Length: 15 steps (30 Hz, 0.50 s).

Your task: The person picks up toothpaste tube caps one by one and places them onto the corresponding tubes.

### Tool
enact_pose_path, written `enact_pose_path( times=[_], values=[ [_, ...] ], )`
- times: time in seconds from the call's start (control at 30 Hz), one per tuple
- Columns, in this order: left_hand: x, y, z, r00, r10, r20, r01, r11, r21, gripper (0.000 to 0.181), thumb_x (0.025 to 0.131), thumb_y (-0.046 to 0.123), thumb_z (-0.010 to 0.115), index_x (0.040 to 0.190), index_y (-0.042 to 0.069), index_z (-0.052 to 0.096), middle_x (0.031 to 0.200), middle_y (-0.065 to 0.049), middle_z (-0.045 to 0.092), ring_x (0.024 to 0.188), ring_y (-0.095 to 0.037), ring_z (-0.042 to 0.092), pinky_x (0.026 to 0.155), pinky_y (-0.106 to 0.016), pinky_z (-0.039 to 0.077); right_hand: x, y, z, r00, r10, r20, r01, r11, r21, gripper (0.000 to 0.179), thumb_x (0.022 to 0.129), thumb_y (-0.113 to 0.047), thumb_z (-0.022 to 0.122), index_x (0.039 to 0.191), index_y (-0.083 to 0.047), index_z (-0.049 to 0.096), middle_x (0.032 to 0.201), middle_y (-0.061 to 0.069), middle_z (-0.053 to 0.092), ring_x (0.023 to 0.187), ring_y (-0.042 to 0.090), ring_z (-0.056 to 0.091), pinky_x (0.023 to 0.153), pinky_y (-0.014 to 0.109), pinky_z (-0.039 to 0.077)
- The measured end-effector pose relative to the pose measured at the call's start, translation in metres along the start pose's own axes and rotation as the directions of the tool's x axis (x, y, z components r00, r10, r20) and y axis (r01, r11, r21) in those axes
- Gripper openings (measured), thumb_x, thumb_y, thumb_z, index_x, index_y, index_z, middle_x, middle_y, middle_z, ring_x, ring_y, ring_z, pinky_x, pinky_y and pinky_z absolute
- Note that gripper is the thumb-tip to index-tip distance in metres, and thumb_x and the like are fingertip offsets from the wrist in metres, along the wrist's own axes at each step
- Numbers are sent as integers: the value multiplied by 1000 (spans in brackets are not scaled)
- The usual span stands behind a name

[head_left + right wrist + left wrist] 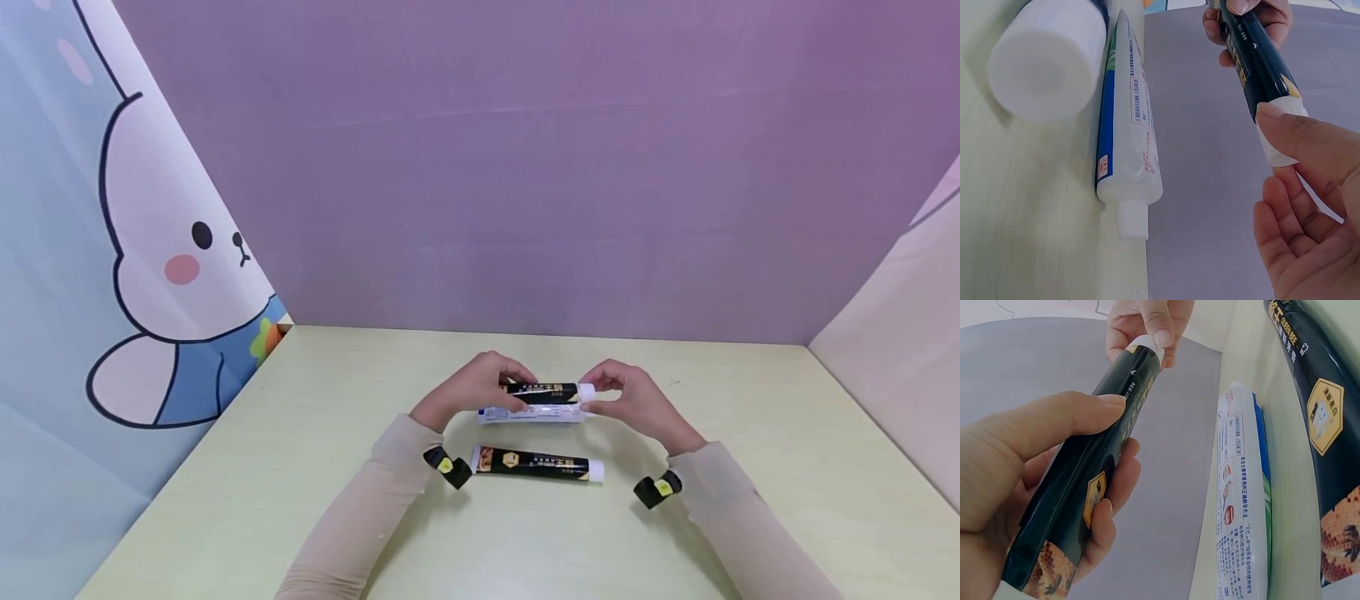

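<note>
A black toothpaste tube (553,393) with gold print is held up off the table. My left hand (482,385) grips its body, thumb on top and fingers underneath, as the left wrist view shows. At the other end my right hand (632,402) pinches the tube's white cap (1280,139) between thumb and fingers. Behind and below the held tube lies a white toothpaste tube (1132,137) with a blue and green side, partly hidden in the head view. Closer to me, a second black toothpaste tube (531,464) lies flat, its white cap pointing right.
The pale wooden table (315,500) ends at a purple backdrop (525,183). A cartoon-printed cloth (180,250) hangs on the left and a light cloth (900,350) on the right. Both wrists carry small black cameras (447,467).
</note>
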<state>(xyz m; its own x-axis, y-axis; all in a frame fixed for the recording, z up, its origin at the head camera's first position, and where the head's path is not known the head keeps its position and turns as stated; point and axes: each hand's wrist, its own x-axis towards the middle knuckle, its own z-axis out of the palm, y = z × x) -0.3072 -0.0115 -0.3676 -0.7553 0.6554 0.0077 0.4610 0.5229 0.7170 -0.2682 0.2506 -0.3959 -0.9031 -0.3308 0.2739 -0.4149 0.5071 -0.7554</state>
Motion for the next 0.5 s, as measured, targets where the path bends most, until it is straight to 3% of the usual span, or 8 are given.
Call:
enact_pose_path(
  times=[0.2, 0.33, 0.5],
  values=[
    [-3, -1, -1, 1000, 13, 3, -13, 1000, 2, 36, 77, 10, 77, 112, 12, 70, 108, 2, 69, 99, -10, 60, 79, -24, 47, -2, -2, 0, 1000, 4, 14, -4, 1000, -17, 24, 75, -9, 79, 97, -7, 69, 94, 3, 65, 87, 32, 59, 83, 42, 48],
    [-5, 0, -1, 1000, 20, 0, -20, 1000, 6, 36, 77, 8, 77, 112, 11, 70, 109, 1, 68, 100, -11, 60, 82, -25, 47, -3, -4, -1, 999, 18, 38, -17, 1000, -6, 24, 76, -11, 78, 98, -9, 69, 93, 1, 66, 85, 24, 60, 82, 44, 48],
    [-6, 1, -1, 1000, 30, 0, -30, 999, 15, 36, 77, 8, 77, 112, 11, 70, 109, 1, 68, 99, -11, 60, 84, -25, 47, -4, -4, -3, 997, 31, 77, -33, 999, 17, 22, 80, -15, 75, 99, -6, 70, 87, 2, 66, 80, 15, 59, 74, 33, 48]
  ],
)
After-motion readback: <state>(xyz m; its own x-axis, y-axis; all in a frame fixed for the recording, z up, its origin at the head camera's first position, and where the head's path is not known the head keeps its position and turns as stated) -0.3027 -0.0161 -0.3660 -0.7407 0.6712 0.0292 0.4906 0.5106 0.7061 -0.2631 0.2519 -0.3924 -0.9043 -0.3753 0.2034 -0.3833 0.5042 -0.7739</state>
